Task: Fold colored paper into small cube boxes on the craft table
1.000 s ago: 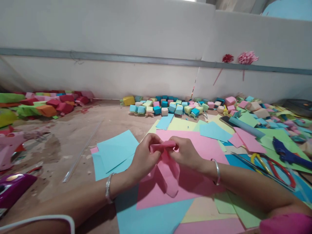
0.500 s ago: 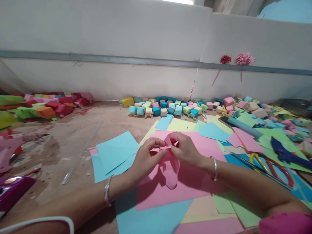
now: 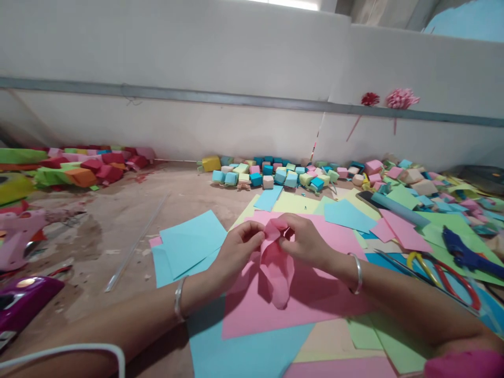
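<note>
A piece of folded pink paper (image 3: 276,268) hangs between my two hands, its rounded end pointing down toward me. My left hand (image 3: 242,249) pinches its upper left edge between thumb and fingertips. On the other side, my right hand (image 3: 302,239) grips the top right edge, its fingers curled and partly hidden by the paper. Beneath lies a large pink sheet (image 3: 244,323), resting on a blue sheet (image 3: 252,352). To the left of my left hand are light blue sheets (image 3: 192,241).
Small paper cubes (image 3: 268,181) line the back of the table. Scissors (image 3: 452,283), a blue glue gun (image 3: 464,252) and a blue paper roll (image 3: 401,209) lie right. At left are a pink glue gun (image 3: 19,236), a purple device (image 3: 27,310) and a clear stick (image 3: 129,257).
My left fingers have shifted on the paper's edge, from across its front to its upper left side. More of the pink piece's front now shows. The view has moved slightly.
</note>
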Demonstrator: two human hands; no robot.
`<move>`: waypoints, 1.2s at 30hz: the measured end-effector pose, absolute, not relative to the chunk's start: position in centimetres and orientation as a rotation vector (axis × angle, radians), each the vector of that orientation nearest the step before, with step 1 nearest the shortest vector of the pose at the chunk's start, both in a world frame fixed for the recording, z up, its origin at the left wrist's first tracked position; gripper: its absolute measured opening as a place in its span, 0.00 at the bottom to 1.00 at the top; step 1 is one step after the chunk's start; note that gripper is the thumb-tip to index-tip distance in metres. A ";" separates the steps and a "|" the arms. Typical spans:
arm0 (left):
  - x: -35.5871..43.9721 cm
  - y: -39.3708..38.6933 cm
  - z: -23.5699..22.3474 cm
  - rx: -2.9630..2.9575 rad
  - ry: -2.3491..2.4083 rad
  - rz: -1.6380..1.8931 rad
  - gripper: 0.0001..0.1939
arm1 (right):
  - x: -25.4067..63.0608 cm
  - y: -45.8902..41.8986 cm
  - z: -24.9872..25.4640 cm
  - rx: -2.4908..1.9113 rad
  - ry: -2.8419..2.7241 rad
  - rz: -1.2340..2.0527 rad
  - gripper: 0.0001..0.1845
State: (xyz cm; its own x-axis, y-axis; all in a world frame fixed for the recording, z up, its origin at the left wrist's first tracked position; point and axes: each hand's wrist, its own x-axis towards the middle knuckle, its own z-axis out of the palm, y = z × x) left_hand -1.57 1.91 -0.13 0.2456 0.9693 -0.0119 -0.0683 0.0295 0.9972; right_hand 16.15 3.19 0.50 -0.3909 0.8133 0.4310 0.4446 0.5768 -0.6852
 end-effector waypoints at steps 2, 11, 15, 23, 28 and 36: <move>-1.6 2.1 -0.3 1.226 1.005 1.049 0.07 | 16.2 3.0 0.8 -1.022 -2.110 0.596 0.06; -1.5 2.2 -0.2 0.974 0.818 1.032 0.12 | 16.5 2.6 1.7 -0.944 -2.012 0.465 0.09; -1.5 2.2 -0.3 0.862 0.744 1.012 0.12 | 16.4 2.5 1.6 -0.926 -2.041 0.424 0.08; -1.6 2.5 -1.1 0.757 0.709 0.964 0.11 | 16.3 2.2 0.7 -0.859 -2.136 -0.029 0.11; -1.5 2.3 -1.0 0.608 0.574 0.856 0.11 | 16.3 1.8 1.5 -0.814 -2.071 0.089 0.12; -1.6 1.9 -0.7 0.622 0.544 0.801 0.13 | 16.2 1.4 2.0 -0.830 -1.908 0.381 0.10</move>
